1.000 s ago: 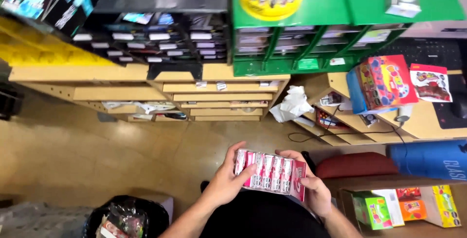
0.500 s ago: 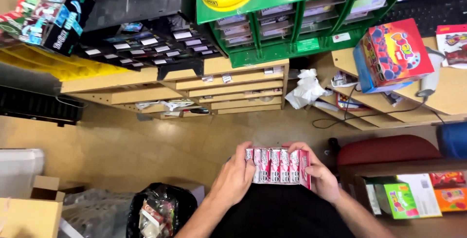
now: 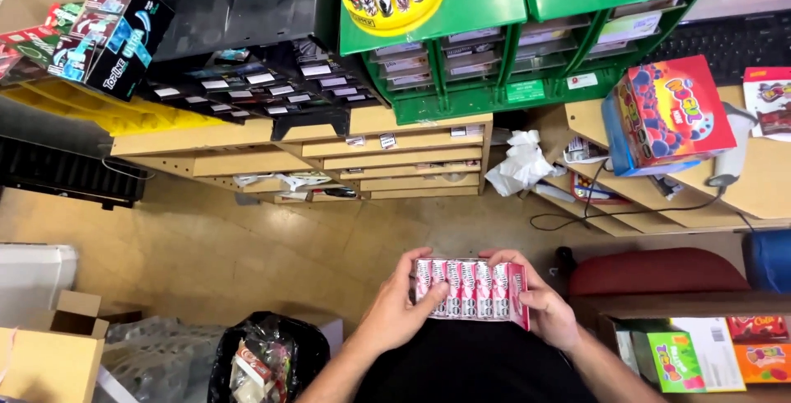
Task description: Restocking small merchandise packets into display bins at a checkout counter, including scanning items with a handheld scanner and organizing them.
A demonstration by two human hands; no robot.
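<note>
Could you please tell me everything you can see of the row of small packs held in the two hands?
The row of small pink-and-white packs holds about six slim cardboard-looking boxes pressed side by side, level, faces toward the camera. The left hand clamps its left end, the right hand its right end, above the tan floor.

We're over a tan tiled floor [image 3: 206, 255], with plywood shelving [image 3: 395, 156] ahead, green drawer cabinets [image 3: 511, 49] stacked above it, and a black bin [image 3: 264, 362] down by our feet.
</note>
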